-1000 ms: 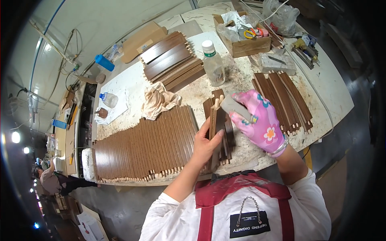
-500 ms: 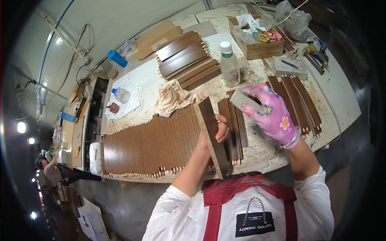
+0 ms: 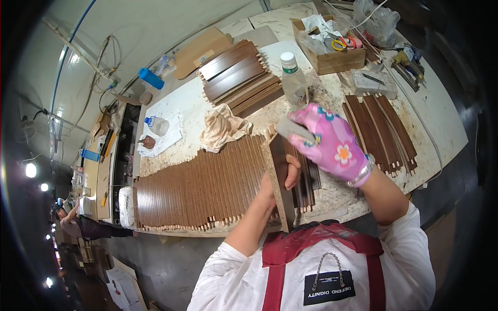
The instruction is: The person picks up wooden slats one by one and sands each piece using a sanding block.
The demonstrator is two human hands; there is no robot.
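My bare left hand (image 3: 293, 172) is wrapped round a dark brown wooden slat (image 3: 280, 160), held on edge and tilted over the table's front edge. Pale dowel pins stick out of the slat's far end. In a pink flowered glove, my right hand (image 3: 334, 145) grips a grey block (image 3: 290, 129), perhaps a sanding block, right at the slat's far end. Whether the two touch is hard to make out. Left of the held slat lies a long row of similar slats (image 3: 197, 184), packed side by side; a few more slats (image 3: 310, 176) lie just to its right.
A crumpled cloth (image 3: 223, 127) lies behind the row, near a stack of slats (image 3: 233, 78). Beyond my right hand stands a plastic bottle (image 3: 294, 83). More slats (image 3: 381, 132) lie on the right, below a cardboard box (image 3: 337, 62) with scissors. A person (image 3: 78, 223) works far left.
My right hand has moved left with the grey block, from apart from the slat to its far end. The slat has shifted slightly to the right in my left hand.
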